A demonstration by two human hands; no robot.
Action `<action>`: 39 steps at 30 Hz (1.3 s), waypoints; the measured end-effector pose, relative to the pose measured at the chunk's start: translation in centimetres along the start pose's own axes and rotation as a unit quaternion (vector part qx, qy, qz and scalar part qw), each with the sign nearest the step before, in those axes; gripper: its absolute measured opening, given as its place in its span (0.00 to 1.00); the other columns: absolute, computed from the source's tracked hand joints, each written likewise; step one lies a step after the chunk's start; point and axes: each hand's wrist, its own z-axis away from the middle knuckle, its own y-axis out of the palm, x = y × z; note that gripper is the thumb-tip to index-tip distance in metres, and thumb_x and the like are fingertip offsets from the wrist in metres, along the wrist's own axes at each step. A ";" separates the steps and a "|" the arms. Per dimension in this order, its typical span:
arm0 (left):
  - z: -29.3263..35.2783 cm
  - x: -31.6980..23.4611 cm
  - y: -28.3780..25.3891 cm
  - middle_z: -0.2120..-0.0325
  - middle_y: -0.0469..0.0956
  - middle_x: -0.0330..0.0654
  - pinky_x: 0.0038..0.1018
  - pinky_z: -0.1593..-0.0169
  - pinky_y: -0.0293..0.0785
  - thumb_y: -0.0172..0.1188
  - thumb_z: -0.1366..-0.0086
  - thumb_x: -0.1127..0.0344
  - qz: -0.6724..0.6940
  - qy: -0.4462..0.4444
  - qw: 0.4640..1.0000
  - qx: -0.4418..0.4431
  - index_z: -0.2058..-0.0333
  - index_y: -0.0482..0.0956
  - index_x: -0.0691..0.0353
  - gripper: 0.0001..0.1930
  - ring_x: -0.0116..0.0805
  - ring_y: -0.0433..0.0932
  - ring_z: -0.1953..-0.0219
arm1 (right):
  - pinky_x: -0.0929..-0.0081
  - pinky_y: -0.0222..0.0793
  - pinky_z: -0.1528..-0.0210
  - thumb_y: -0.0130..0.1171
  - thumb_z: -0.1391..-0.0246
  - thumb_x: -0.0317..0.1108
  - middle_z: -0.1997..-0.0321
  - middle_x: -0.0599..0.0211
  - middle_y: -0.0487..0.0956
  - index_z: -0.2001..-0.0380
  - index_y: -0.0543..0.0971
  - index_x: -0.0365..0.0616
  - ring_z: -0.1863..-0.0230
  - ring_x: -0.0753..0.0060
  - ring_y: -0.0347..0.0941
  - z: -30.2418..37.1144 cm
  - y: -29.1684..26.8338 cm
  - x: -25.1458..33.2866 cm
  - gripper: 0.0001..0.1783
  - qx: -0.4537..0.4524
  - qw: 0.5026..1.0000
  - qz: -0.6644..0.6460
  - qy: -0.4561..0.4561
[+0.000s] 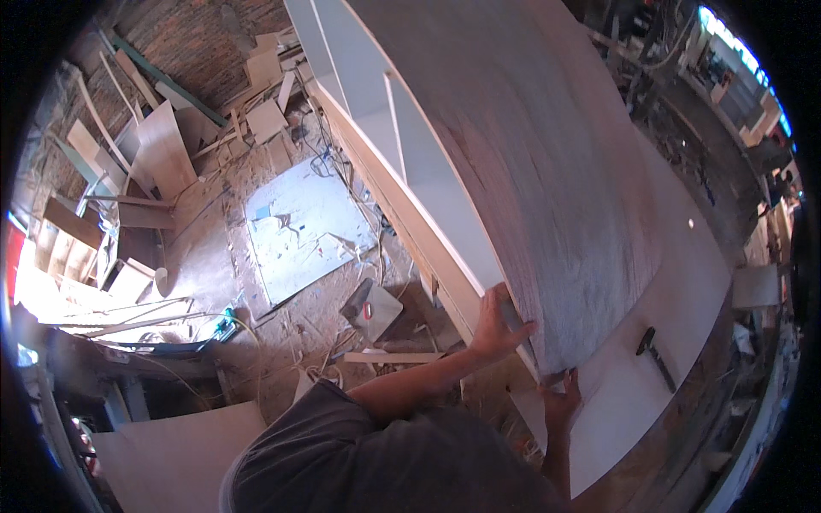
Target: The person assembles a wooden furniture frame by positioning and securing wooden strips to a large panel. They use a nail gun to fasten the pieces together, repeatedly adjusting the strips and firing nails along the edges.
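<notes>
A long wood-grained panel (547, 197) forms the upper face of a cabinet carcass with pale inner compartments (432, 201). At the panel's near left corner, my left hand (496, 332) grips the edge, with its thumb toward the panel's face. Something small and grey shows between that thumb and the fingers; I cannot tell what it is. Close by on the right, my right hand (560, 398) pinches the panel's near end. A hammer (657, 359) with a dark head lies right of my right hand on a broad pale sheet (611, 410).
On the floor to the left lies a white, stained board (312, 227) among cables and offcuts. Leaning wood pieces (162, 150) crowd the far left near a brick wall (201, 43). A green power tool (225, 325) and a pale sheet (184, 453) are at the lower left.
</notes>
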 end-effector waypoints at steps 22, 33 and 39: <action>0.0 -0.4 -0.7 0.42 0.64 0.53 0.46 0.33 0.58 0.74 0.50 0.49 -0.030 -0.005 0.999 0.027 0.39 0.61 0.67 0.46 0.56 0.61 0.38 | 0.74 0.82 0.68 0.76 0.60 0.28 0.34 0.37 0.68 0.43 0.74 0.30 0.50 0.54 0.80 0.9 -1.2 0.7 0.38 0.012 0.996 0.084 0.000; 0.7 0.6 -3.0 0.37 0.62 0.57 0.44 0.33 0.62 0.80 0.55 0.51 0.029 0.032 0.999 0.032 0.36 0.58 0.65 0.53 0.56 0.60 0.33 | 0.65 0.79 0.58 0.73 0.54 0.35 0.33 0.34 0.66 0.39 0.71 0.31 0.41 0.42 0.73 2.3 -1.1 1.4 0.39 0.015 0.979 0.192 -0.061; 5.0 7.8 -7.9 0.46 0.71 0.54 0.42 0.40 0.69 0.78 0.50 0.57 -0.081 0.043 0.996 -0.005 0.38 0.63 0.65 0.45 0.52 0.70 0.42 | 0.58 0.76 0.50 0.74 0.54 0.37 0.32 0.43 0.67 0.38 0.70 0.35 0.42 0.43 0.74 1.5 -0.7 0.0 0.41 0.018 0.946 0.271 -0.176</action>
